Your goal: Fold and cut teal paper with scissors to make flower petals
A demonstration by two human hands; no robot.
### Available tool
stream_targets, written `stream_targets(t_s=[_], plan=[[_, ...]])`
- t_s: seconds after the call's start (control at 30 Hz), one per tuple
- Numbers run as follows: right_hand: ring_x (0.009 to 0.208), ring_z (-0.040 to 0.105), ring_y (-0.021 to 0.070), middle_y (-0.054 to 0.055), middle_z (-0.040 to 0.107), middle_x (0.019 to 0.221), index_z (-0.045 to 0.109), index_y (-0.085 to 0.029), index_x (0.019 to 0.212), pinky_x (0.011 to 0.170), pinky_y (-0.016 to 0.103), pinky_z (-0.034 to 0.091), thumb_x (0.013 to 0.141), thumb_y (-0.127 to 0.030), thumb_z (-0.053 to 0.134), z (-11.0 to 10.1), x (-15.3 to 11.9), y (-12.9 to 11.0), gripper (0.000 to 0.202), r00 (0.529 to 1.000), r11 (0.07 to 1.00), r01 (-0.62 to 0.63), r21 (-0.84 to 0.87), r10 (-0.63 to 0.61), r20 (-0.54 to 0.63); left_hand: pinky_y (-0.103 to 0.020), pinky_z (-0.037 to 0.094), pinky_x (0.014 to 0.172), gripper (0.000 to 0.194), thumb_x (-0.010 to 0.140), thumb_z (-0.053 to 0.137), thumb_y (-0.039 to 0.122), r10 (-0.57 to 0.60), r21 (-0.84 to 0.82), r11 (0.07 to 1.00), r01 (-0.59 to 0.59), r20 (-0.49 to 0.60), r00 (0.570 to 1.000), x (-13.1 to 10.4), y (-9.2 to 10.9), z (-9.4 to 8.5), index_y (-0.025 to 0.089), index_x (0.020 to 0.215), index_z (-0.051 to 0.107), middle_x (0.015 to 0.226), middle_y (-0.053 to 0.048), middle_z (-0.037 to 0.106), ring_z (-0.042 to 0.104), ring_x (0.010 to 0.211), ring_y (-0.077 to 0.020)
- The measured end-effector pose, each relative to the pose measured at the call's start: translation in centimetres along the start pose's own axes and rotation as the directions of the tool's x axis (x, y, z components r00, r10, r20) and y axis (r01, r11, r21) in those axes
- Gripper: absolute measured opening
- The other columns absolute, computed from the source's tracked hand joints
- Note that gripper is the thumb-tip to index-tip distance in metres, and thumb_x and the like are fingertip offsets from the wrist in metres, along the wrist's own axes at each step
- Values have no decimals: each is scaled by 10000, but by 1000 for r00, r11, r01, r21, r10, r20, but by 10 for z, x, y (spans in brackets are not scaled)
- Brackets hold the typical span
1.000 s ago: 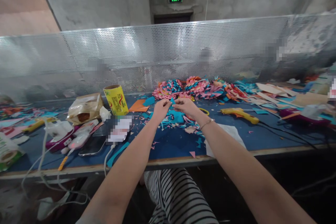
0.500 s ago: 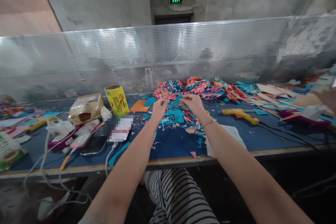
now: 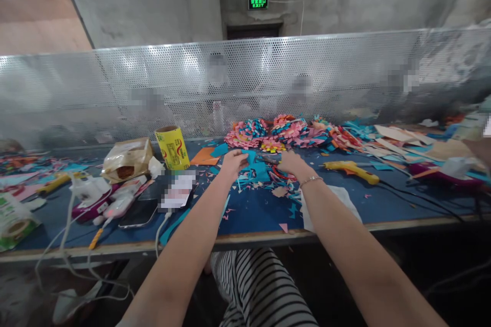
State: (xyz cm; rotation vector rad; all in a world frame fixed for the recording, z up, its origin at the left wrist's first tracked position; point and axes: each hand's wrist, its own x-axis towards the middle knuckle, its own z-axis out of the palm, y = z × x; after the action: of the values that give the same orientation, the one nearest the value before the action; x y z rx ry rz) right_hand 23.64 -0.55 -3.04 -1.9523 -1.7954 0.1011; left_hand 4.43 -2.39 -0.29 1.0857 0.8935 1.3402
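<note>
My left hand (image 3: 233, 161) pinches a small blue paper piece (image 3: 251, 155) just above the blue table (image 3: 253, 209). My right hand (image 3: 291, 163), with a thin bracelet on its wrist, rests low on a heap of blue and pink paper scraps (image 3: 264, 173). Its fingers curl down beside a red-handled pair of scissors (image 3: 283, 174). Whether it grips them is hidden by the fingers. Behind both hands lies a row of pink, blue and yellow folded paper flowers (image 3: 268, 133).
A yellow glue gun (image 3: 351, 169) with a black cord lies right of my hands, white paper (image 3: 337, 199) below it. To the left are a yellow tape roll (image 3: 172, 147), a brown bag (image 3: 125, 159), a phone (image 3: 136, 213) and chargers with white cables. A perforated metal screen (image 3: 153, 87) backs the table.
Both hands held the blue piece up between them. Now my right hand has let go and dropped onto the scrap heap, while my left hand has lowered slightly with the piece.
</note>
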Motion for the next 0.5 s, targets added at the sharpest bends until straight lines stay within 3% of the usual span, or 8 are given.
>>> stream_targets(t_s=[0.03,0.13,0.37,0.5], plan=[[1025,557,357,256,572,1095,594,-65,1038,806,422,458,605,-240,612,2,1,5,467,991,991,-92,-97,101,90,-258,451,558,265,511,688,122,-2,3,1000,2,-7,1000,2,-1,0,164,568,433,451,58,460,478,446,-74],[1005,567,360,249,595,1035,599,-71,1022,753,392,469,613,-316,599,7,5,13,477,978,979,-90,-183,122,170,-258,447,548,272,504,677,131,7,5,1000,-7,-17,1000,6,-4,-1,168,573,416,487,48,482,497,472,-85],[860,625,250,207,620,1009,500,-50,1119,577,244,451,569,-328,631,4,4,11,630,969,986,-114,-122,137,205,-218,423,529,257,496,670,124,150,62,987,-149,-12,989,10,-10,-4,166,598,437,522,68,418,466,504,-66],[741,631,201,184,633,982,504,-75,1103,504,222,422,591,-315,630,-1,2,9,579,958,988,-122,-97,143,250,-184,404,495,285,522,676,152,173,107,979,-174,15,985,12,-12,-5,168,570,395,504,71,375,435,492,-53]])
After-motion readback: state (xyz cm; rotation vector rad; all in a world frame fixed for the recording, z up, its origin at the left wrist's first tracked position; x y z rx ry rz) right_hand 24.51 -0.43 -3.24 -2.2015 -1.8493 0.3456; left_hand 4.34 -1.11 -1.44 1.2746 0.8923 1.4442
